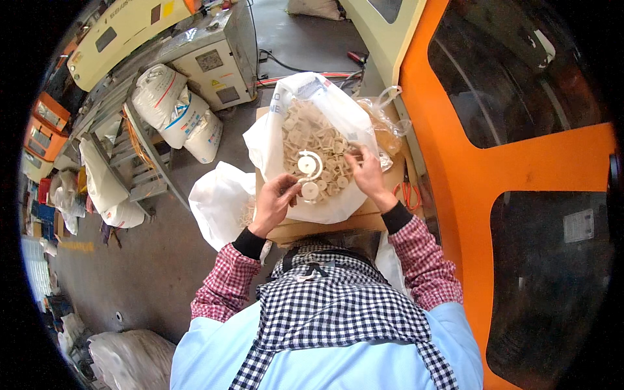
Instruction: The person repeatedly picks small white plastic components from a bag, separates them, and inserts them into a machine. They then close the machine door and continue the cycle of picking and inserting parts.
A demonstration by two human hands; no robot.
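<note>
My left hand (275,201) is closed, pinching a cream plastic moulding (307,165) by its lower edge. Round discs and a curved, hook-like strip make up this moulding. Beneath it, a white sack (266,138) with its mouth folded wide is filled with small cream plastic parts (325,140). Over the right side of those parts hovers my right hand (368,173), its fingers bent and somewhat apart, with nothing I can make out between them.
Red-handled scissors (407,195) lie on the cardboard surface (292,232) right of the sack. A second white sack (220,205) stands at the left. Close on the right rises an orange machine panel (468,188). Stuffed sacks (170,107) lean by a metal rack (148,188).
</note>
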